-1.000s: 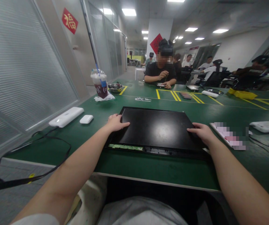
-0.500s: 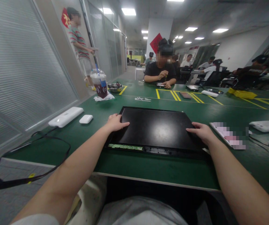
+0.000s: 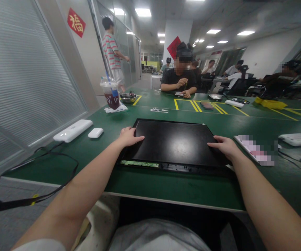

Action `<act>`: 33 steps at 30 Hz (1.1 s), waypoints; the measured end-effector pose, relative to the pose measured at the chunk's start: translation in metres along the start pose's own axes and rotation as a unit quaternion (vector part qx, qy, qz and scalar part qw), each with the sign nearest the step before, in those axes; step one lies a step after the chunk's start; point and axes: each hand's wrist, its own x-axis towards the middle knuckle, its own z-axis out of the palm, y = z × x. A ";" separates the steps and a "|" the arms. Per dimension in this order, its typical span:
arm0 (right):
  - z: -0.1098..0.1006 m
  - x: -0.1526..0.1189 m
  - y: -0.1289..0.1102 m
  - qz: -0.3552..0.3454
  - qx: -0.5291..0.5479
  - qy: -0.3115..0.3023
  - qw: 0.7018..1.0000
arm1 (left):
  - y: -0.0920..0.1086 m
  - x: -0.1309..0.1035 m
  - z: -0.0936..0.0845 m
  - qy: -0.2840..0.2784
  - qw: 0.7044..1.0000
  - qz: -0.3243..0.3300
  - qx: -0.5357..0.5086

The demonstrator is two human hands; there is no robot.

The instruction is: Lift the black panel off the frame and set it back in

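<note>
A dark flat display panel [image 3: 174, 143] lies on the green table in front of me, with a bright reflection on its surface. Along its near edge a green circuit board strip [image 3: 140, 164] is exposed. My left hand [image 3: 130, 136] grips the panel's left edge, thumb on top and the other fingers around the side. On the opposite edge my right hand [image 3: 224, 145] holds on the same way, its thumb lying over the surface. The fingertips under the edges are hidden. A small pale piece [image 3: 229, 168] shows by the near right corner.
On the left are a white power bank [image 3: 73, 130], a cable [image 3: 77, 162] and a white earbud case [image 3: 95, 132]. A drink cup [image 3: 111, 94] stands behind them. To the right lie a blurred phone-like item [image 3: 255, 150] and a white device [image 3: 298, 139]. A co-worker [image 3: 180, 75] sits opposite.
My hands and the panel stay essentially in place. The standing person in the striped shirt at the back left has moved to the right, uncovering the red wall sign.
</note>
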 end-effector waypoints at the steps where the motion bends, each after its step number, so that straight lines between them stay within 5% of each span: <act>1: 0.000 -0.001 -0.001 0.002 0.001 0.001 1.000 | 0.000 0.000 0.000 -0.002 1.000 -0.001 0.002; 14: 0.002 0.000 -0.002 -0.034 0.026 0.013 0.999 | -0.001 0.000 0.001 0.001 1.000 -0.003 0.002; 23: 0.001 -0.001 -0.008 0.001 0.042 0.010 0.999 | -0.001 0.000 0.001 0.000 1.000 0.001 0.001; 33: -0.007 0.011 0.008 -0.021 -0.055 0.031 0.998 | -0.006 0.002 0.001 0.010 1.000 0.015 -0.022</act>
